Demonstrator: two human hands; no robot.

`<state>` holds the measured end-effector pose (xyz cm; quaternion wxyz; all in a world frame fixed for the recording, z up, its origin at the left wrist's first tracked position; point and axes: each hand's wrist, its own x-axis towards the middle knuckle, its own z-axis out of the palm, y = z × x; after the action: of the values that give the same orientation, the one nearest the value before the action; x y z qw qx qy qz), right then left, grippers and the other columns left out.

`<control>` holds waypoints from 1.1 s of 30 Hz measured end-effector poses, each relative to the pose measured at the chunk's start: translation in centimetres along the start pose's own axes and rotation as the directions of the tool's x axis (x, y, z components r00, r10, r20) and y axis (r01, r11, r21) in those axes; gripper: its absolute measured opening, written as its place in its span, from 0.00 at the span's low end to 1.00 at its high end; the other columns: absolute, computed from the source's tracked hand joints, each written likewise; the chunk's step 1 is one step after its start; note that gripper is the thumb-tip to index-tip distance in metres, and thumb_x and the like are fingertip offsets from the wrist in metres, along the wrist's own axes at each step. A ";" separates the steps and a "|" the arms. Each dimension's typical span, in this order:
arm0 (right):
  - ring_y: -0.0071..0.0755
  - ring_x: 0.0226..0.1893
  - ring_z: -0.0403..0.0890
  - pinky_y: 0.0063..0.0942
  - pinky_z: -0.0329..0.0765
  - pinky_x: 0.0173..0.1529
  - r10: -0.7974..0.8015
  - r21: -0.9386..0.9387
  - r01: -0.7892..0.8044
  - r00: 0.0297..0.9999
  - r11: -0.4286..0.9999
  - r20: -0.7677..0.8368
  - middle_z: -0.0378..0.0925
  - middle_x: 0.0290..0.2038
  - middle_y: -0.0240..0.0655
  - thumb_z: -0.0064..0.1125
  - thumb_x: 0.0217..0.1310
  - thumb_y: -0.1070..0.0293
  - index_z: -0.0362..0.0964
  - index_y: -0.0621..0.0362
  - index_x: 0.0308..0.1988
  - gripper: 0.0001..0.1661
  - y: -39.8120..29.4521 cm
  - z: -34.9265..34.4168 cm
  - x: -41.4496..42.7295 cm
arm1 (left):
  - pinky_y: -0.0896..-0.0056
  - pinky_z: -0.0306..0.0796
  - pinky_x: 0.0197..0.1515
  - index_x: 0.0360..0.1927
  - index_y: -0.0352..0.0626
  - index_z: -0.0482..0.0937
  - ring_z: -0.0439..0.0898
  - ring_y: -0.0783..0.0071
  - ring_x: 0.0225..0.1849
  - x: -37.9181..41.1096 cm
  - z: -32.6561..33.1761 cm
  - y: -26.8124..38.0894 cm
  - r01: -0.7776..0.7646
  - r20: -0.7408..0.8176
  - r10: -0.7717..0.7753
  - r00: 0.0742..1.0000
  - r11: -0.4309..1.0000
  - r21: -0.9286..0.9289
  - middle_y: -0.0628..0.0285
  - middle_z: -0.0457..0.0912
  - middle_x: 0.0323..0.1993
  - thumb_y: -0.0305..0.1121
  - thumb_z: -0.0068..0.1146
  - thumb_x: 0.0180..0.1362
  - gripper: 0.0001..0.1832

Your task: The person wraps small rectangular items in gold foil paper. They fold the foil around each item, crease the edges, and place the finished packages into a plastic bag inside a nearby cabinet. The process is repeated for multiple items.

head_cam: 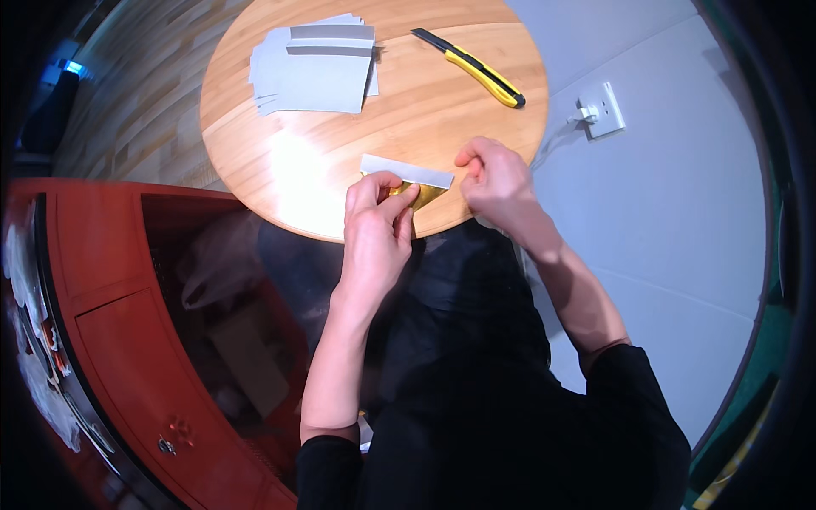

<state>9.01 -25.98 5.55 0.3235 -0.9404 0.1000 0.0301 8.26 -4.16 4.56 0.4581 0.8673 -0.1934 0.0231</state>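
Near the front edge of the round wooden table (395, 134), my left hand (379, 223) holds a folded card piece (408, 171) between thumb and fingers. Its upper strip is pale grey, and a shiny gold surface (426, 194) shows below it. My right hand (497, 178) is just right of the piece, apart from it, with fingers curled; whether its fingertips pinch anything small cannot be told. At the table's back left lies a stack of grey card sheets (312, 83), with a creased grey card strip (331, 39) on top. A yellow and black snap-off utility knife (481, 71) lies at the back right, blade pointing up-left.
A red cabinet (127, 344) with an open compartment stands at the left, a clear plastic bag (223, 261) inside it. To the right is a pale wall with a socket (601, 111) and a plugged-in white plug (585, 115). My legs are under the table's front edge.
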 end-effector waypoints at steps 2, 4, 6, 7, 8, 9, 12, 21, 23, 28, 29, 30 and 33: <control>0.48 0.44 0.86 0.44 0.82 0.49 -0.117 0.109 0.119 0.993 0.987 -0.030 0.84 0.45 0.42 0.68 0.52 0.73 0.81 0.60 0.47 0.19 0.8 -0.3 -0.3 | 0.60 0.77 0.60 0.53 0.37 0.91 0.78 0.55 0.56 -0.1 0.2 -0.1 -0.003 -0.006 0.003 1.000 1.000 0.000 0.55 0.81 0.54 0.15 0.69 0.58 0.18; 0.49 0.45 0.85 0.43 0.81 0.53 -0.267 0.171 0.281 0.958 0.944 -0.103 0.84 0.44 0.42 0.67 0.54 0.75 0.83 0.60 0.50 0.21 -0.2 0.1 -0.9 | 0.60 0.77 0.60 0.53 0.37 0.91 0.79 0.55 0.56 -0.3 0.4 -0.3 -0.029 -0.025 0.030 0.999 0.999 0.018 0.55 0.81 0.54 0.15 0.69 0.58 0.18; 0.49 0.45 0.85 0.42 0.79 0.55 -0.373 0.101 0.387 0.919 0.917 -0.129 0.84 0.44 0.41 0.69 0.54 0.75 0.84 0.59 0.49 0.20 -1.6 1.1 -0.9 | 0.59 0.78 0.60 0.53 0.37 0.91 0.79 0.55 0.55 -0.4 0.5 -0.4 -0.029 -0.033 0.030 0.999 1.000 0.011 0.54 0.81 0.53 0.15 0.69 0.58 0.19; 0.48 0.45 0.85 0.42 0.78 0.55 -0.423 0.066 0.435 0.895 0.898 -0.141 0.84 0.43 0.40 0.69 0.55 0.74 0.85 0.58 0.49 0.19 -1.9 1.5 -0.9 | 0.59 0.78 0.60 0.53 0.37 0.91 0.80 0.55 0.55 -0.4 0.4 -0.4 -0.031 -0.034 0.031 0.999 0.999 0.008 0.54 0.81 0.53 0.15 0.69 0.58 0.19; 0.46 0.44 0.84 0.40 0.75 0.55 -0.427 0.043 0.435 0.896 0.899 -0.122 0.84 0.40 0.36 0.71 0.56 0.74 0.86 0.56 0.45 0.14 -1.8 1.7 -0.8 | 0.59 0.78 0.60 0.53 0.37 0.91 0.80 0.55 0.55 -0.4 0.5 -0.3 -0.035 -0.036 0.035 0.999 0.999 0.008 0.54 0.82 0.53 0.15 0.69 0.58 0.19; 0.45 0.43 0.84 0.40 0.75 0.53 -0.462 0.020 0.469 0.876 0.883 -0.138 0.84 0.39 0.36 0.71 0.56 0.75 0.86 0.56 0.43 0.12 -1.8 1.9 -0.9 | 0.59 0.78 0.60 0.53 0.37 0.91 0.80 0.55 0.55 -0.4 0.5 -0.3 -0.036 -0.040 0.036 0.999 0.999 0.012 0.54 0.82 0.53 0.15 0.69 0.58 0.19; 0.43 0.42 0.84 0.39 0.74 0.50 -0.540 -0.029 0.546 0.818 0.837 -0.197 0.83 0.35 0.34 0.70 0.57 0.77 0.87 0.55 0.40 0.09 -1.8 2.4 -1.5 | 0.59 0.78 0.59 0.53 0.37 0.91 0.80 0.54 0.55 -0.4 0.5 -0.1 -0.044 -0.057 0.046 0.997 0.999 0.029 0.53 0.82 0.52 0.16 0.69 0.58 0.18; 0.43 0.41 0.84 0.39 0.76 0.51 -0.689 -0.147 0.675 0.689 0.723 -0.223 0.84 0.38 0.34 0.69 0.54 0.79 0.87 0.55 0.43 0.14 -0.7 3.4 -2.7 | 0.55 0.78 0.57 0.48 0.37 0.88 0.84 0.52 0.50 -2.0 1.7 -1.1 -0.118 -0.214 0.131 0.968 0.991 0.070 0.54 0.84 0.50 0.19 0.71 0.58 0.13; 0.43 0.41 0.84 0.40 0.77 0.53 -0.741 -0.220 0.708 0.649 0.671 -0.172 0.84 0.39 0.35 0.69 0.53 0.79 0.87 0.57 0.44 0.16 -1.1 3.3 -2.8 | 0.55 0.78 0.56 0.49 0.39 0.87 0.84 0.53 0.52 -2.2 1.6 -1.2 -0.203 -0.209 0.253 0.945 0.952 0.231 0.55 0.84 0.51 0.22 0.72 0.59 0.14; 0.44 0.44 0.82 0.41 0.78 0.58 -0.757 -0.291 0.719 0.652 0.632 -0.035 0.81 0.39 0.36 0.67 0.51 0.75 0.85 0.62 0.48 0.21 -1.5 2.6 -3.4 | 0.55 0.72 0.66 0.54 0.43 0.88 0.84 0.61 0.61 -1.6 0.6 -1.0 -0.286 -0.075 0.389 0.918 0.780 0.556 0.58 0.86 0.59 0.32 0.73 0.63 0.16; 0.44 0.44 0.82 0.41 0.77 0.59 -0.762 -0.302 0.720 0.646 0.625 -0.037 0.80 0.38 0.36 0.66 0.50 0.75 0.85 0.63 0.49 0.23 -1.5 2.6 -3.5 | 0.55 0.71 0.68 0.55 0.43 0.88 0.84 0.62 0.62 -1.5 0.4 -1.0 -0.255 -0.067 0.353 0.933 0.784 0.566 0.58 0.86 0.59 0.32 0.73 0.63 0.17; 0.44 0.45 0.82 0.41 0.77 0.60 -0.764 -0.299 0.719 0.643 0.628 -0.059 0.80 0.38 0.36 0.66 0.50 0.74 0.84 0.63 0.50 0.23 -1.3 2.8 -3.6 | 0.54 0.68 0.72 0.57 0.43 0.88 0.84 0.65 0.64 -1.6 0.4 -1.5 -0.218 -0.071 0.302 0.951 0.814 0.538 0.60 0.87 0.60 0.34 0.74 0.63 0.20; 0.44 0.45 0.82 0.44 0.77 0.61 -0.759 -0.282 0.710 0.638 0.645 -0.132 0.80 0.40 0.35 0.67 0.53 0.73 0.84 0.62 0.54 0.25 -0.5 3.7 -3.7 | 0.55 0.68 0.71 0.60 0.43 0.87 0.84 0.65 0.62 -1.7 0.3 -1.5 -0.195 -0.085 0.271 0.959 0.845 0.498 0.60 0.87 0.59 0.36 0.75 0.62 0.22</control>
<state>5.53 -22.71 3.43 0.1950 -0.9231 -0.2585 -0.2076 7.22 -3.13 2.79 0.2336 0.9198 -0.2499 0.1926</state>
